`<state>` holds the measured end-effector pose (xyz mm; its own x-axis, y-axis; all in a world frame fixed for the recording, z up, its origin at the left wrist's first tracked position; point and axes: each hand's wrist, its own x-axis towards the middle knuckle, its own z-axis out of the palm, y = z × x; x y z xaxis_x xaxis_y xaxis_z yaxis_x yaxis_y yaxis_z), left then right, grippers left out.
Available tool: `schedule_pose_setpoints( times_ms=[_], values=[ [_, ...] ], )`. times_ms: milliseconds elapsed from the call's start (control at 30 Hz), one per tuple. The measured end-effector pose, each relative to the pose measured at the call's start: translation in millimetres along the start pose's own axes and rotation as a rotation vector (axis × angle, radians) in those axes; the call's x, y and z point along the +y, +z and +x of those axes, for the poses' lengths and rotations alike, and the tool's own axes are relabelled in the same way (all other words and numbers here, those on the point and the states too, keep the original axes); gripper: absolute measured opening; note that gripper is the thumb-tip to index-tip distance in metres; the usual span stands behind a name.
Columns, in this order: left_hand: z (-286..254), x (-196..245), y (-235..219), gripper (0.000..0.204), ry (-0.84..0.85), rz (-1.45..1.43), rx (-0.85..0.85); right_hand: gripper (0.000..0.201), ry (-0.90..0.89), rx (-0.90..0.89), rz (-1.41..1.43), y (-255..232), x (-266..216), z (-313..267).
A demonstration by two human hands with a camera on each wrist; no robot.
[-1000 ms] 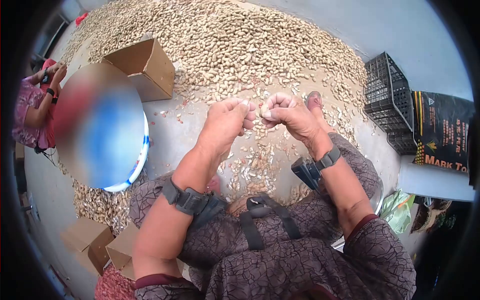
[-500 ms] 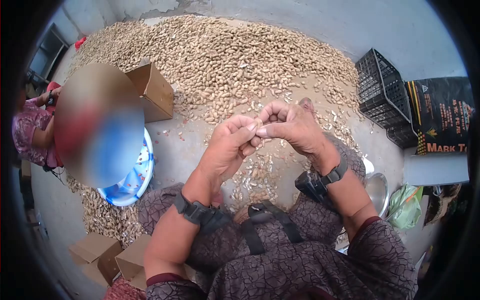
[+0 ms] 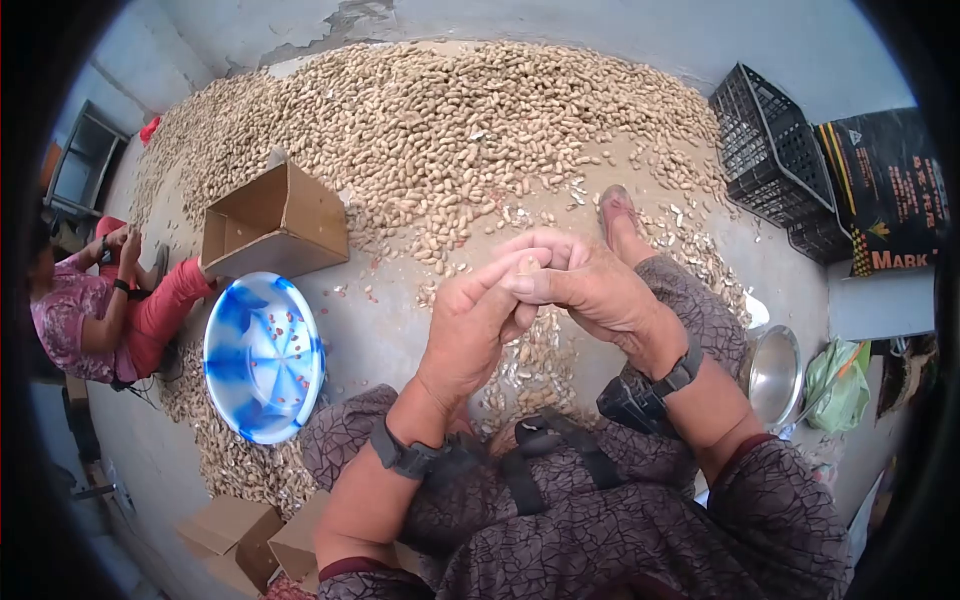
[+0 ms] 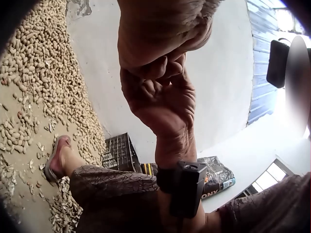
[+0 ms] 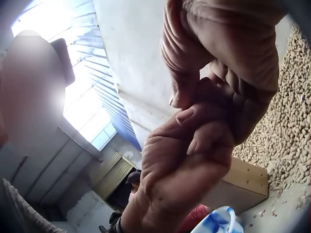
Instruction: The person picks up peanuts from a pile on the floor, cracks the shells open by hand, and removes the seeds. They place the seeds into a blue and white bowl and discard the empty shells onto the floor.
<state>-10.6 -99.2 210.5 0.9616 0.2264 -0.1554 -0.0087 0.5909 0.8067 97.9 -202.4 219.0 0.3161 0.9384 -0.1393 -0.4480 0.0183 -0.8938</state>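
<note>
In the head view the left hand (image 3: 468,318) and right hand (image 3: 612,300) meet at the fingertips in front of the lap. Their thumbs and curled index fingers pinch a small pale peanut (image 3: 528,264), mostly covered by the fingers. Both wrist views show the left hand (image 4: 163,36) (image 5: 187,153) and the right hand (image 4: 167,109) (image 5: 233,41) touching, with the peanut hidden there. Beyond the hands lies a broad heap of unshelled peanuts (image 3: 430,140). Broken shells (image 3: 530,375) are scattered on the floor beneath them.
At left are a blue-and-white basin (image 3: 262,350) holding some red kernels, an open cardboard box (image 3: 305,225) and a seated person (image 3: 90,315). Black crates (image 3: 765,150), a black sack (image 3: 890,190), a metal bowl (image 3: 775,375) and a green bag (image 3: 838,385) stand at right.
The hands have closed together around the peanut, which showed more between the fingertips before. The head view has shifted, bringing the basin, metal bowl and seated person further into sight.
</note>
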Motion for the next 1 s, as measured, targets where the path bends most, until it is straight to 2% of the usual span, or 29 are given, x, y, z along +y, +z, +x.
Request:
schedule_pose_setpoints(
  times_ms=[167,267,367,467,567,733,833,933,967,1000],
  values=[
    [-3,5,6,0.030,-0.008,0.184,0.016,0.026,0.042,-0.018,0.040,-1,-4,-4],
    [-4,1,2,0.032,0.006,0.227,0.005,0.035,0.045,-0.044,0.043,-1,-2,-4],
    [-4,0,3,0.033,0.034,0.256,0.025,0.026,0.006,-0.009,0.049,2,-2,-5],
    [-5,1,1,0.037,0.031,0.212,-0.018,0.026,0.027,-0.031,0.054,0,-1,-6],
    [-8,4,1,0.034,0.049,0.240,-0.089,0.025,-0.017,0.035,0.033,1,0,-5],
    [-9,1,13,0.026,0.175,0.380,0.033,0.022,-0.020,0.079,-0.045,2,-2,-6],
    [-8,2,13,0.025,0.212,0.480,0.032,0.021,0.002,0.075,0.000,3,-5,-6],
    [-7,2,9,0.023,0.169,0.537,0.038,0.021,0.010,0.105,-0.025,0,-3,-4],
    [-5,1,8,0.023,0.168,0.537,0.037,0.021,0.010,0.105,-0.024,-1,-2,-3],
    [-2,1,6,0.025,0.119,0.342,0.028,0.022,-0.019,0.137,-0.051,-1,1,0]
  ],
)
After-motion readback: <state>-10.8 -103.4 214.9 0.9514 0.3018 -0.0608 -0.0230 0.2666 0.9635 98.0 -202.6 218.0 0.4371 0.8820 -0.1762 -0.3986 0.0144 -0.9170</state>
